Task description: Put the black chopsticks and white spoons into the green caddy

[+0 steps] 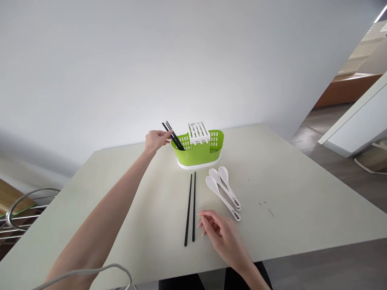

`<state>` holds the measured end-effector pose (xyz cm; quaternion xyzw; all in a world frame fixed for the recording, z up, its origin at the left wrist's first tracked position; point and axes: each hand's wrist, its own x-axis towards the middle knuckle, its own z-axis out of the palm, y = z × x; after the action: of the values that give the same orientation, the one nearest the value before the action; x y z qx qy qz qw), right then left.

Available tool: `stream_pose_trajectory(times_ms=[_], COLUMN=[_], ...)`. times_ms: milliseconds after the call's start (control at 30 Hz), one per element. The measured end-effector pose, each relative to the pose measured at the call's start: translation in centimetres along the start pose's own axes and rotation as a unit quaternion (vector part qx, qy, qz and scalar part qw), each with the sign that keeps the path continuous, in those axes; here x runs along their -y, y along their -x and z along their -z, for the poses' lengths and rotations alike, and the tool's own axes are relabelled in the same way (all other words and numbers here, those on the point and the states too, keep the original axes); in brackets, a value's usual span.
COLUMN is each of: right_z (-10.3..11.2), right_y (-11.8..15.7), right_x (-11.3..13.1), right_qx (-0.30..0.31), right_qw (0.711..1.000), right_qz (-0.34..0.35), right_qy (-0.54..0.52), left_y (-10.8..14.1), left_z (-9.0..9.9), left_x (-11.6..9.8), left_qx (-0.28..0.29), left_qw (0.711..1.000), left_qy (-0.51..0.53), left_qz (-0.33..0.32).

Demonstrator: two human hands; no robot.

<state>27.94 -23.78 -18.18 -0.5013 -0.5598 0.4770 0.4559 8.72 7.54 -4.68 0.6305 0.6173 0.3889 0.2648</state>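
Note:
My left hand (157, 139) pinches several black chopsticks (174, 136), which lean with their lower ends inside the left part of a green basket (196, 156). The basket has a white slatted piece (198, 133) across its middle and a white base. Two more black chopsticks (194, 207) lie side by side on the table in front of it. To their right, three white spoons (225, 187) overlap, handles toward the front right. Over the table, just right of the loose chopsticks, is my right hand (219, 233), its fingers loosely curled and apart, with nothing in them.
The pale table (287, 193) stands against a plain wall (181, 60). A metal rack (27, 213) is at the far left. A grey cable (90, 270) crosses the lower left, over my left arm. A white panel (359, 117) stands on the floor at the right.

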Motion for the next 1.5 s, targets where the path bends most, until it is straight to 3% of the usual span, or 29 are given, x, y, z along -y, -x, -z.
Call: stream_pose_trajectory(times_ms=[133,267,300,433,667,933,1167,1267,1333,1433,1500], right_z=[0.0,0.0,0.0,0.0,-0.1,-0.2,-0.2,-0.2,-0.2,-0.2,-0.2], right_y=[0.0,-0.1,-0.1,-0.1,-0.1,-0.1,0.0,0.0,0.0,0.1,0.0], right_x=[-0.1,-0.2,-0.2,-0.2,0.0,-0.2,-0.4,-0.5,-0.6,-0.7,-0.8], right_qx=[0.002,0.008,0.008,0.005,-0.002,-0.007,-0.006,-0.006,-0.006,-0.01,-0.012], right_qw=[1.0,1.0,1.0,1.0,0.999,0.998,0.998,0.998,0.998,0.998,0.998], right_qz=[-0.004,-0.012,-0.014,-0.02,-0.025,-0.03,-0.033,-0.031,-0.026,-0.021,-0.022], right_qy=[0.002,0.008,0.01,0.018,0.035,0.045,0.046,0.047,0.048,0.051,0.052], left_y=[1.6,5.0,6.2,11.0,16.8,18.7,18.5,17.9,17.4,16.6,16.3], left_z=[-0.3,-1.3,-1.7,-3.2,-4.3,-3.9,-2.6,-1.6,-0.5,1.5,2.5], left_x=[1.2,3.1,3.7,5.3,4.2,1.8,1.9,1.9,1.4,0.1,-0.8], left_qx=[-0.043,-0.122,-0.1,0.08,0.237,0.272,0.27,0.249,0.228,0.2,0.169], left_qw=[0.999,0.982,0.979,0.966,0.915,0.859,0.805,0.822,0.863,0.942,0.976], left_qy=[-0.009,-0.115,-0.144,-0.211,-0.315,-0.419,-0.515,-0.499,-0.433,-0.238,-0.102], left_qz=[-0.024,-0.083,-0.104,-0.127,-0.082,-0.11,-0.117,-0.116,-0.121,-0.127,-0.093])
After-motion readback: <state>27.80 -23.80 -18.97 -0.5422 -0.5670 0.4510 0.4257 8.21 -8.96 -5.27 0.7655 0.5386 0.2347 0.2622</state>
